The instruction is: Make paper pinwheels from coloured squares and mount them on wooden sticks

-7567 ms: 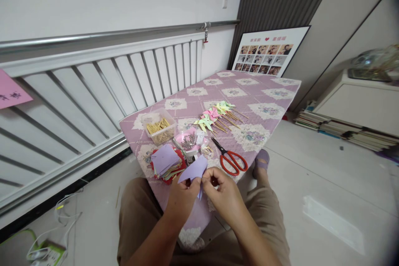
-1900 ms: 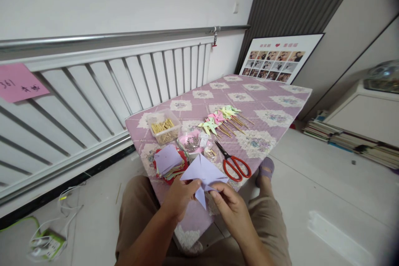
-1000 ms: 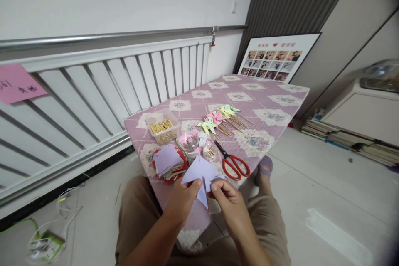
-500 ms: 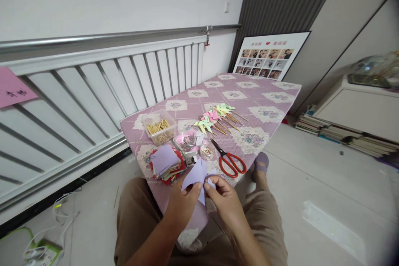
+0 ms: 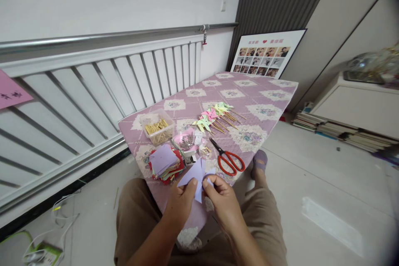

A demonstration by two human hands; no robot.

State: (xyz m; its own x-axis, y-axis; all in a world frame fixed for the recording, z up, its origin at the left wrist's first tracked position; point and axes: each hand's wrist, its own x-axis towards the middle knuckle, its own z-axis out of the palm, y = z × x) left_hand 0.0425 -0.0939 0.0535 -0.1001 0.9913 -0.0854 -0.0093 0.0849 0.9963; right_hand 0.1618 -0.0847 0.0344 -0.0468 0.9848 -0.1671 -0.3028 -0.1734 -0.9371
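Both hands hold a lilac paper sheet (image 5: 193,174) with cut, spread flaps above the near corner of the table. My left hand (image 5: 183,199) pinches its left side between thumb and fingers. On the right flap, my right hand (image 5: 222,194) is closed with thumb against forefinger; anything small in that pinch is hidden. Just beyond the paper lie red-handled scissors (image 5: 230,163), blades pointing away. To the left sits a stack of coloured paper squares (image 5: 164,161), lilac on top. Finished paper pinwheels (image 5: 209,115) on sticks lie in a row farther back.
A clear plastic box (image 5: 158,129) of short golden sticks stands at the table's left. Beside it are a pink bag of small metal pieces (image 5: 186,141) and a small round tub (image 5: 205,150). A white radiator (image 5: 102,91) runs along the left wall.
My left hand has shifted slightly left, tilting the lilac paper with it. My right hand keeps its pinch on the flap. The whole view has moved a little.
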